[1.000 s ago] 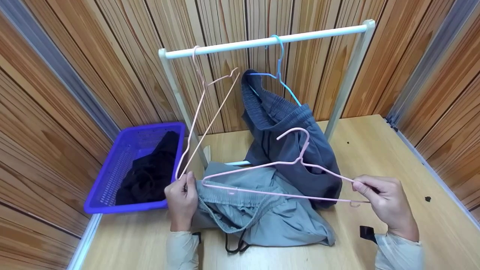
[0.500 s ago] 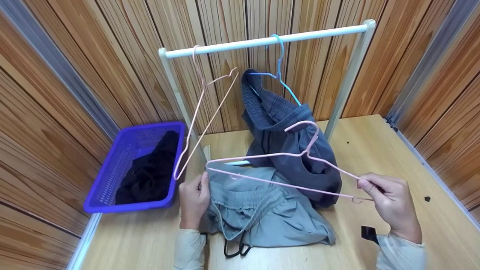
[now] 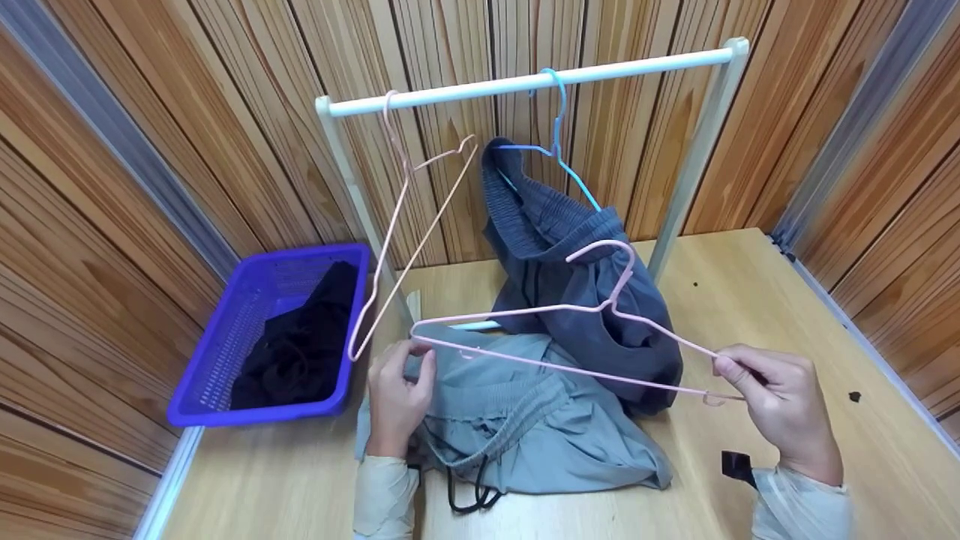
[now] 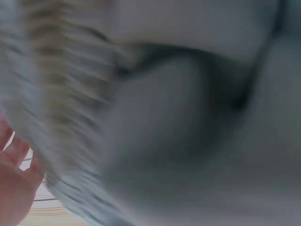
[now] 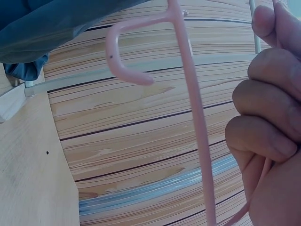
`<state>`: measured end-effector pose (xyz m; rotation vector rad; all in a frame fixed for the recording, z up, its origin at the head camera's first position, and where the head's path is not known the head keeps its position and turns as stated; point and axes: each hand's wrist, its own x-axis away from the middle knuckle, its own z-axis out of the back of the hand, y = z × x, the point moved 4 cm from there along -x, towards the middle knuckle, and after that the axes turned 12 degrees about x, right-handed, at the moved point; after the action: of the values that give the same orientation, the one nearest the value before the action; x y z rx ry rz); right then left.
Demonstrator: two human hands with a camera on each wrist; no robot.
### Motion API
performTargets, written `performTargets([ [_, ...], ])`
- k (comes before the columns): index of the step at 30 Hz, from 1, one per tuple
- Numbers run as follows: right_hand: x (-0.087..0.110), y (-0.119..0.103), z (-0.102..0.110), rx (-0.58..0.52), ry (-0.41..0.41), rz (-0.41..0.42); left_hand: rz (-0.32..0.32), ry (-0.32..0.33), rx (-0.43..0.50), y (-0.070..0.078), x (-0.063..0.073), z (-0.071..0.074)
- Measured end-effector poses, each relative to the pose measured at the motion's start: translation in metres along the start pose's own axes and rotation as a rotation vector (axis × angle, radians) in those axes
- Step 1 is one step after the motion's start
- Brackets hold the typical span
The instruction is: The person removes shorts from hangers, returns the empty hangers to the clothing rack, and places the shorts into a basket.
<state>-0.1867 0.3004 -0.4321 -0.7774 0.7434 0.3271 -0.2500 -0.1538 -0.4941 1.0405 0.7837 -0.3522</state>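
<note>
Head view | right hand (image 3: 784, 405) grips pink hanger (image 3: 614, 297) | left hand (image 3: 397, 397) curves at opposite corner, pinch unclear | grey garment (image 3: 577, 442) below

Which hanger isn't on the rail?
The pink hanger gripped by the right hand; the blue hanger and other pink one both hook over the rail.

The tabletop (image 3: 757, 300) bears a rack (image 3: 694, 157), basket (image 3: 251, 417) and grey garment (image 3: 570, 442).

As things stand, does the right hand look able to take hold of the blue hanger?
Probably not: the right hand grips a pink hanger, which it would likely have to release before taking the blue hanger.
</note>
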Motion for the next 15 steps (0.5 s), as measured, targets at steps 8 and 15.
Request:
performTargets([
  [8, 0.0004, -0.0003, -0.0015, -0.04, -0.008, -0.01, 0.026, 0.011, 0.025, -0.0003, 0.0012, -0.0003],
  [15, -0.0007, -0.0039, -0.0007, 0.002, -0.023, -0.045, 0.057, 0.011, 0.049, -0.0018, 0.0005, 0.0001],
])
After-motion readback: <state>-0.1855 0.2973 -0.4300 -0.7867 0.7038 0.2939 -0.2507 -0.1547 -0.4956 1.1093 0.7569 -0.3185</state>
